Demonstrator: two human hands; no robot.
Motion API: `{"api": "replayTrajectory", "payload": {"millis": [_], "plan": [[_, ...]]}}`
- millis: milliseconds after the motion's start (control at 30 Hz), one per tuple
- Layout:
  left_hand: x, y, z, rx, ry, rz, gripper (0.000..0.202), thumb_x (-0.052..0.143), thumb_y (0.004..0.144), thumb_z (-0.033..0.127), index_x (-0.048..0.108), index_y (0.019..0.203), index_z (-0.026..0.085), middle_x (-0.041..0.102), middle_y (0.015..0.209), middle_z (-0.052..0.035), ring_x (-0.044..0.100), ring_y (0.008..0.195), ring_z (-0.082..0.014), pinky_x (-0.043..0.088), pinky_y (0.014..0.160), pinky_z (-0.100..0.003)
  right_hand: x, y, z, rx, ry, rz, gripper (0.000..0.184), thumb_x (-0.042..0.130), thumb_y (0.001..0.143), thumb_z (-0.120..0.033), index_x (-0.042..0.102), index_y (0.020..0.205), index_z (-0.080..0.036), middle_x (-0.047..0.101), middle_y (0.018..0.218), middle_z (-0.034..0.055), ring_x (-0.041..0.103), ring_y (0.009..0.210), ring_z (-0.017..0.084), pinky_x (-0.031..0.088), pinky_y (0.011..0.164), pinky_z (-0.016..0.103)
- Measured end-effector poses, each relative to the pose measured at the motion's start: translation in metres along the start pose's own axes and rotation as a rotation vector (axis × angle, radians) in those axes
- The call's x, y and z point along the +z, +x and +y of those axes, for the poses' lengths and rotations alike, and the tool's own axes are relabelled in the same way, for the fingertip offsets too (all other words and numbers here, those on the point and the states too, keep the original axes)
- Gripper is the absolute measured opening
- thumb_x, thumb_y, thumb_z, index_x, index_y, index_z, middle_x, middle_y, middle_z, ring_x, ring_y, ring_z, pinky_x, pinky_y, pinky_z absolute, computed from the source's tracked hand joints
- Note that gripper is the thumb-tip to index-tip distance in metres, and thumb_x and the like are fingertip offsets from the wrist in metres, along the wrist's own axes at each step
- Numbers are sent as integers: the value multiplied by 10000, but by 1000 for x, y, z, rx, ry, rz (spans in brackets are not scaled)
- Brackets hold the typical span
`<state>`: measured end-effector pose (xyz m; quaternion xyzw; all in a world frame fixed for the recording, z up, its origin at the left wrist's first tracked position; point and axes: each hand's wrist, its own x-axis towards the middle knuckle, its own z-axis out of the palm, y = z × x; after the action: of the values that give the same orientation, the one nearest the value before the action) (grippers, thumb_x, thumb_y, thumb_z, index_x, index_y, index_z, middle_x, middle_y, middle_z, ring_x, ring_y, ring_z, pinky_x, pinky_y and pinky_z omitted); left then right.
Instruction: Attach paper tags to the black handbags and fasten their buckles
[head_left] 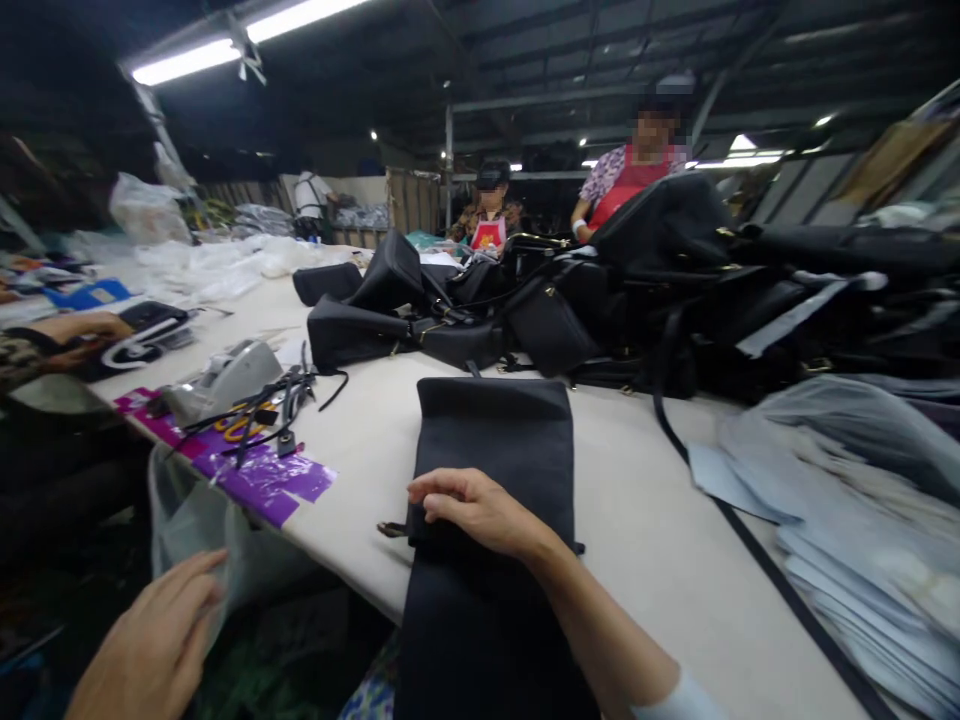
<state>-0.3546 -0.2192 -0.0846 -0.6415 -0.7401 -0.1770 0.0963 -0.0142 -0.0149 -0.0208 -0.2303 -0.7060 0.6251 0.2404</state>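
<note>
A black bag lies in front of me, its upper part on the white table and its lower part hanging over the edge towards me. My right hand is above the bag's left half, fingers loosely bent and thumb apart, with nothing seen in it. A small strap end with metal sticks out at the bag's left side. My left hand is off the table at lower left, slightly blurred, fingers stretched out and holding nothing visible. Near it hangs a translucent plastic bag below the table edge.
Black bags are heaped across the table's far side. A grey tape dispenser and black straps sit at left by purple tape. Pale sheets and plastic lie at right. Co-workers stand beyond; another person's hand is at left.
</note>
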Motion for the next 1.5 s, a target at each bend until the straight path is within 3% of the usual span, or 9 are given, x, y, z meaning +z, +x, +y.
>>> {"api": "replayTrajectory", "payload": {"millis": [133, 300, 467, 633, 933, 1100, 1267, 1367, 1500], "plan": [[12, 4, 22, 33, -144, 41, 583, 375, 915, 280, 259, 1458, 458, 246, 1599, 50, 453, 1331, -374, 394, 1087, -618, -43, -52, -30, 1, -35, 252, 267, 576, 849, -361, 693, 1011, -184, 697, 971, 46, 619, 753, 147, 480, 746, 299], [16, 19, 77, 147, -183, 78, 565, 433, 923, 349, 299, 1471, 376, 404, 1517, -16, 501, 1300, -321, 379, 1123, -535, -77, -126, -13, 271, -117, 616, 364, 598, 793, -519, 683, 877, -175, 688, 843, 52, 598, 692, 154, 444, 628, 279], [8, 33, 146, 498, -280, 82, 481, 487, 906, 238, 471, 1387, 258, 537, 1426, -53, 584, 1222, -201, 469, 1048, -265, -46, -157, 29, 497, 58, 620, 448, 648, 692, -589, 634, 874, -180, 637, 796, 30, 598, 669, 155, 418, 569, 262], [-1, 25, 199, 665, -371, 12, 470, 489, 889, 163, 513, 1352, 237, 536, 1434, -72, 502, 1308, -226, 415, 1112, -355, -15, -156, 39, 507, 267, 578, 697, 665, 684, -624, 534, 1214, -190, 490, 642, -63, 504, 559, 118, 368, 510, 235], [15, -5, 201, 786, -307, -244, 747, 492, 678, 38, 457, 1391, 259, 392, 1538, -89, 354, 1408, -295, 366, 1121, -557, 2, -155, 30, 417, 396, 657, 959, 775, 662, -482, 310, 1434, -151, 493, 599, -86, 442, 508, 102, 324, 475, 215], [39, -18, 202, 960, -284, -152, 823, 611, 707, 171, 325, 1478, 198, 369, 1524, -212, 352, 1385, -420, 349, 1045, -695, 10, -147, 24, 383, 583, 733, 1053, 811, 607, -385, 231, 1460, -174, 563, 707, -50, 481, 510, 101, 380, 450, 214], [12, 7, 207, 775, -588, -119, 426, 408, 872, 72, 585, 1248, 169, 718, 1163, -115, 666, 1079, -207, 526, 953, -295, 8, -151, 32, 376, 236, 725, 765, 687, 710, -463, 415, 1374, -197, 573, 740, -18, 541, 562, 150, 437, 466, 265], [-17, 46, 213, 394, -861, -465, 256, 462, 890, 165, 708, 956, 192, 761, 906, -37, 700, 845, -183, 540, 804, -244, 3, -156, 29, 272, -214, 816, 463, 587, 789, -527, 631, 1136, -223, 645, 1013, 89, 636, 859, 254, 541, 702, 388], [-30, 102, 217, 137, -1145, -800, 242, 596, 765, 142, 719, 971, 180, 739, 957, 8, 647, 932, -199, 490, 847, -265, -1, -142, 2, 24, -539, 800, 329, 486, 905, -470, 665, 1102, -275, 640, 1215, 99, 577, 1147, 309, 455, 999, 474]]}}
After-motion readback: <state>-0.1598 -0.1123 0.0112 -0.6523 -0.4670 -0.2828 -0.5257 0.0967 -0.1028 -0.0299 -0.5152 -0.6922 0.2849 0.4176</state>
